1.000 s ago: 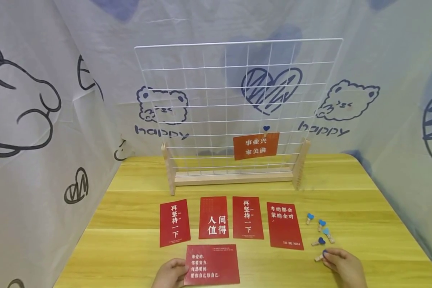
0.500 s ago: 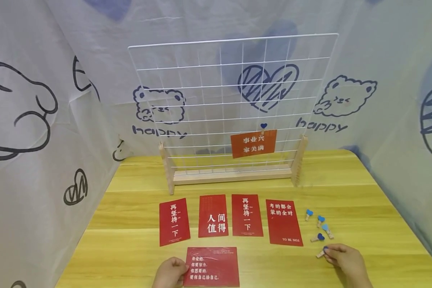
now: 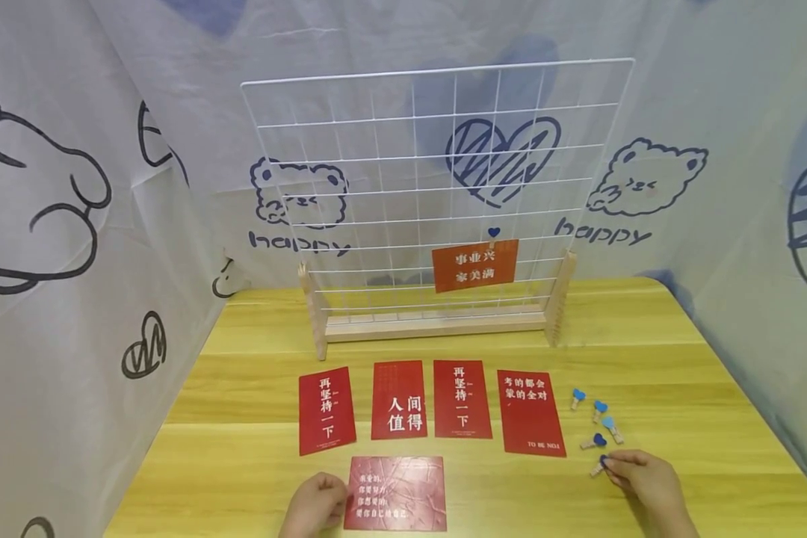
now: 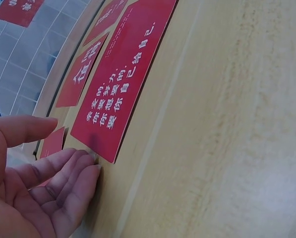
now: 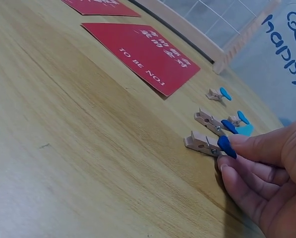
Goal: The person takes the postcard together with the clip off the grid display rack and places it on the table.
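In the head view my left hand [image 3: 314,504] is at the left edge of a red card [image 3: 395,493] with white lettering, which lies on the table. The left wrist view has the thumb apart from the loosely bent fingers [image 4: 78,166], whose tips are by the card's corner [image 4: 110,144]; whether they touch it I cannot tell. My right hand [image 3: 648,482] pinches the dark-blue heart end of a small wooden clothespin [image 5: 202,144] between thumb and fingertips, low over the table. Several other heart clothespins [image 3: 594,441] lie just beyond it.
Several red cards [image 3: 399,400] lie in a row across the table. Behind them a white wire grid [image 3: 437,116] stands in a wooden base [image 3: 437,327]. An orange-red card [image 3: 475,267] hangs on it from a blue heart clothespin [image 3: 494,233]. A patterned cloth encloses the table.
The left thumb and fingers have come away from their hold on the red card, which now catches glare. The right hand keeps its pinch on the clothespin, whose angle has turned slightly.
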